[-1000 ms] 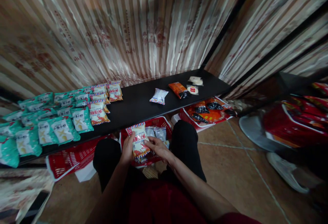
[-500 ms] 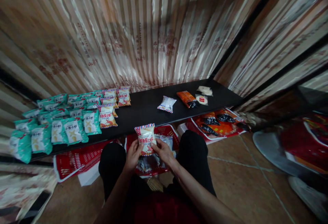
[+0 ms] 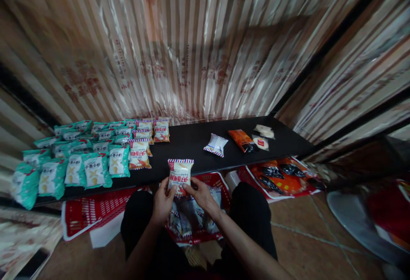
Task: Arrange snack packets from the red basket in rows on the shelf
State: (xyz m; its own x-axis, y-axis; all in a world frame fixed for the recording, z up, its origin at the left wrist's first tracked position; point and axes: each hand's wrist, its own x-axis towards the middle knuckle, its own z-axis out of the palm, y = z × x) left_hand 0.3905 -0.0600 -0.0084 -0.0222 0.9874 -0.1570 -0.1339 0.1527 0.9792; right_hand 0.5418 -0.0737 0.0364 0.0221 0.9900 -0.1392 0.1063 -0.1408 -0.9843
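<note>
Between my two hands is a small snack bag (image 3: 180, 176), cream and orange with a red-and-blue striped top edge, held upright with its printed face toward me. My left hand (image 3: 164, 199) pinches its lower left side, and my right hand (image 3: 200, 194) grips its lower right side. Beneath them a red basket (image 3: 219, 179) holds several more striped-edge bags (image 3: 192, 214). On the black shelf (image 3: 185, 143) ahead stand matching cream-and-orange bags (image 3: 139, 153) beside rows of teal snack bags (image 3: 96, 170). A single whitish striped-edge bag (image 3: 215, 144) lies apart near the middle.
Farther right on the shelf are an orange packet (image 3: 241, 140) and pale round packets (image 3: 262, 142). Under the shelf sit a red basket (image 3: 86, 216) at left and another basket with orange-and-black packets (image 3: 275, 177) at right. A grey stool (image 3: 352, 224) stands at the right. Striped sheeting hangs behind.
The camera view has shifted, so the shelf appears lower and slightly to the right. Both hands still hold the same snack bag, now nearer the shelf's front edge in view.
</note>
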